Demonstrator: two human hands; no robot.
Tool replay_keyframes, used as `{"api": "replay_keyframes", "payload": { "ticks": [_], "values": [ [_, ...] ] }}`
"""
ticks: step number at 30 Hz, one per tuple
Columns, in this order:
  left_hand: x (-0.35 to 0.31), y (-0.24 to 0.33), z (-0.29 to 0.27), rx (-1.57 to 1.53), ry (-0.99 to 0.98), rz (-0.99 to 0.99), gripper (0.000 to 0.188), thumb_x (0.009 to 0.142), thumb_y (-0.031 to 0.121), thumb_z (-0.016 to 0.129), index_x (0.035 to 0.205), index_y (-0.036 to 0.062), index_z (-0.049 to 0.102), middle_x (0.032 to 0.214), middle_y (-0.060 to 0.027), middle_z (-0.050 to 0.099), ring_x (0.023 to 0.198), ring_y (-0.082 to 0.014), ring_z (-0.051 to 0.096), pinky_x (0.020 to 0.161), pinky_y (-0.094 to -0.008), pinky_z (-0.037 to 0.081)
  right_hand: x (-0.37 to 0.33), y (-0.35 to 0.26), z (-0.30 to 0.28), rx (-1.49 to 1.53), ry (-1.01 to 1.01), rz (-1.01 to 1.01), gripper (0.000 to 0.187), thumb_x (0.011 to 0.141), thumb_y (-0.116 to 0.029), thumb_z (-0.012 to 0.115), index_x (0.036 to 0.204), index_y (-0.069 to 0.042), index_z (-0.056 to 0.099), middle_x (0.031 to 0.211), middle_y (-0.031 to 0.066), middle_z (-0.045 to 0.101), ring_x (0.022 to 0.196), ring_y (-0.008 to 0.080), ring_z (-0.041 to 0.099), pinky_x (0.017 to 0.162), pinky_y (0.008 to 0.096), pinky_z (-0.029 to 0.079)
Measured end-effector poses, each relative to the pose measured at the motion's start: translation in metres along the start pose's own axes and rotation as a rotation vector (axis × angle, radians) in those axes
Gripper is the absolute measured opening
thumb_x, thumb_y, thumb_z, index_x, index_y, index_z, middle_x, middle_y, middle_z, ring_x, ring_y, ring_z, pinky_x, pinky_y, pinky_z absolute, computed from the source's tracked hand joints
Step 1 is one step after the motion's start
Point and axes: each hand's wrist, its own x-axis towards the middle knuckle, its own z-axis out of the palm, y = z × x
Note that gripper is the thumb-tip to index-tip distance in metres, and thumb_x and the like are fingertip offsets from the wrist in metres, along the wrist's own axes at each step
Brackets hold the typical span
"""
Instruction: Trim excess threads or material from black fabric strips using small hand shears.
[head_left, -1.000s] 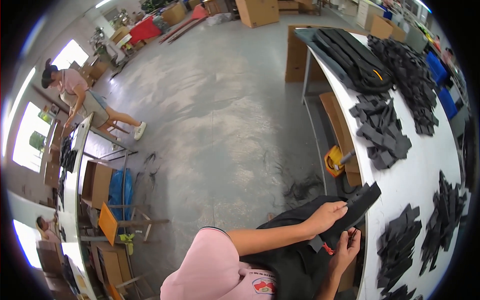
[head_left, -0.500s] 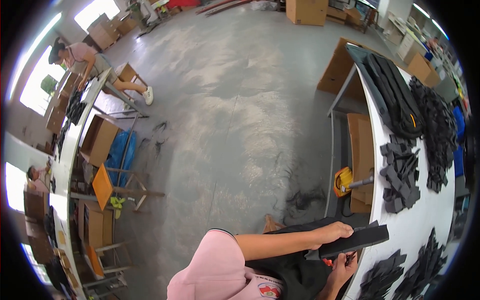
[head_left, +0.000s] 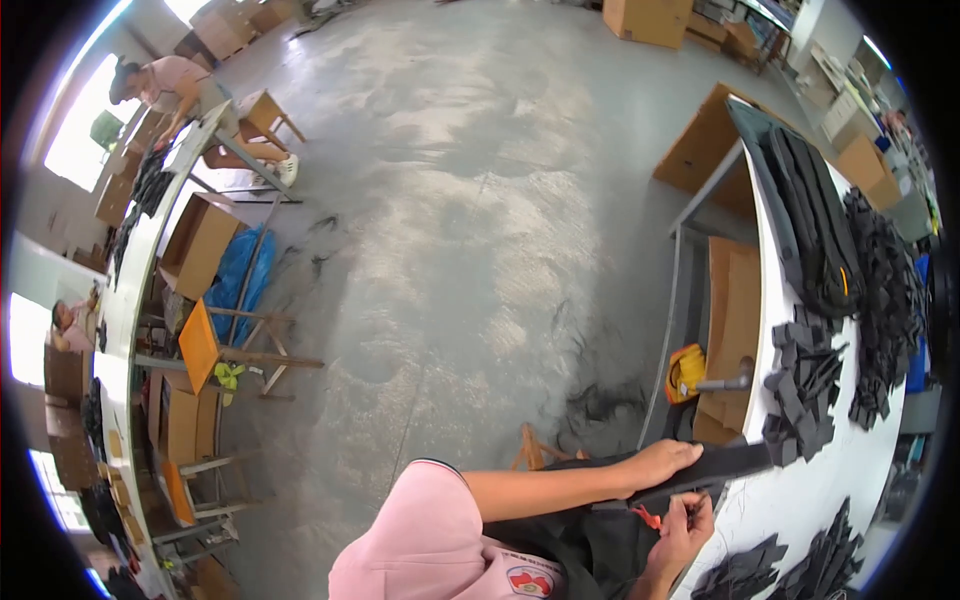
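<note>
My left hand [head_left: 660,468] is closed on a long black fabric strip [head_left: 735,462], thumb lying along its top. The strip reaches over the edge of the white table at right. Just below, my right hand [head_left: 686,530] is closed with its fingertips pinched together. A small red-handled tool [head_left: 648,517], perhaps thread snips, sticks out beside it; its blades are hidden. Dark cloth [head_left: 590,540] lies beneath both hands, over my lap. On the table near my right hand are piles of black strips [head_left: 742,570].
The white table [head_left: 860,440] holds more strip piles [head_left: 803,390] and long black padded pieces [head_left: 810,220]. Below are cardboard [head_left: 728,330] and a yellow object [head_left: 686,372]. A wooden stool [head_left: 530,447] stands close by. At left, a person [head_left: 175,85] bends over a long bench [head_left: 150,270].
The view has shifted slightly. The black strip has tipped, its far end now lying lower by the table piles. My right hand has risen a little, fingertips now pinched upward.
</note>
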Motion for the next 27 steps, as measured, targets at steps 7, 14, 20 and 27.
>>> {"api": "replay_keyframes", "payload": {
  "ticks": [7, 14, 20, 27],
  "values": [
    [0.003, 0.009, -0.032, -0.566, 0.049, -0.350, 0.044, 0.096, 0.042, 0.044, 0.067, 0.0080, 0.046, 0.065, -0.0069, 0.052, 0.051, -0.0141, 0.046, 0.054, -0.0251, 0.039, 0.011, -0.020, 0.017, -0.222, -0.334, -0.284, 0.015, 0.073, 0.005, 0.066, 0.086, -0.002, 0.064, 0.070, 0.0020, 0.054, 0.058, 0.0079, 0.047, 0.051, 0.0208, 0.036],
    [0.003, -0.008, 0.000, -0.896, -0.205, -0.340, 0.023, 0.093, 0.022, 0.043, 0.080, 0.0042, 0.050, 0.091, -0.0114, 0.059, 0.087, -0.0233, 0.058, 0.081, -0.0341, 0.049, 0.003, 0.019, -0.023, -0.162, 0.024, -0.238, 0.037, 0.073, 0.003, 0.068, 0.107, -0.003, 0.055, 0.091, 0.0075, 0.054, 0.071, 0.0127, 0.057, 0.058, 0.0228, 0.045],
    [-0.001, -0.019, 0.035, -0.783, -0.232, -0.475, 0.027, 0.091, 0.022, 0.046, 0.100, -0.0005, 0.058, 0.106, -0.0104, 0.059, 0.104, -0.0236, 0.056, 0.095, -0.0376, 0.044, -0.017, 0.037, -0.046, -0.408, 0.079, -0.567, 0.036, 0.071, -0.001, 0.070, 0.105, -0.005, 0.059, 0.090, 0.0108, 0.056, 0.073, 0.0247, 0.059, 0.061, 0.0310, 0.049],
    [-0.003, -0.035, 0.055, -0.818, -0.269, -0.559, 0.024, 0.089, 0.020, 0.049, 0.101, 0.0003, 0.059, 0.105, -0.0102, 0.059, 0.105, -0.0222, 0.055, 0.095, -0.0379, 0.044, -0.033, 0.046, -0.066, -0.404, 0.152, -0.649, 0.035, 0.070, -0.004, 0.073, 0.103, -0.007, 0.062, 0.086, 0.0085, 0.056, 0.069, 0.0243, 0.058, 0.059, 0.0322, 0.048]
  ]
}}
